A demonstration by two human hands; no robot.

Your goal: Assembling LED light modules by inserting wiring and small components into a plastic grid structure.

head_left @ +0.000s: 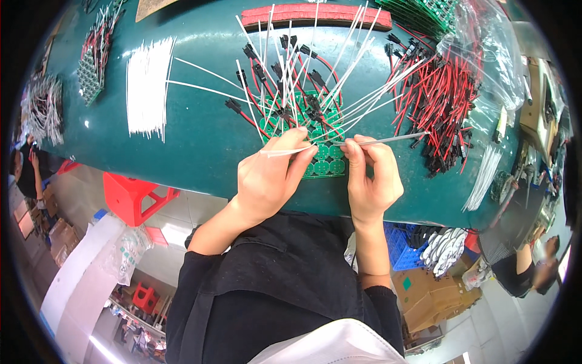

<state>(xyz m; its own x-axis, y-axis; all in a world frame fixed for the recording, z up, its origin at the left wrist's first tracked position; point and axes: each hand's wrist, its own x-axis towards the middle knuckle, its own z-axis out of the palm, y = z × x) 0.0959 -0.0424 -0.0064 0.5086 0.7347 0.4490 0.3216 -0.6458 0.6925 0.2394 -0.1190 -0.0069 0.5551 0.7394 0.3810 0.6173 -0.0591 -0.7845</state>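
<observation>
A green circuit-board panel [329,153] lies on the table in front of me, made up of several round boards. Red and black leads with black plug connectors [285,73] and long thin white wires [357,51] stand up from its far part. My left hand [270,173] is closed in a pinch over the panel's left side, with a white wire [282,152] between thumb and fingers. At the panel's right edge, my right hand [374,176] grips a slim grey tool [397,138] that looks like tweezers. Its tip points left, close to my left fingertips; the exact contact point is too small to tell.
A bundle of white wires [148,91] lies left on the green table [200,139]. Piled red-black leads [436,103] and a clear plastic bag [494,54] lie right. A red foam bar [318,16] lies at the back. Below stand a red stool [130,197] and blue crate [403,249].
</observation>
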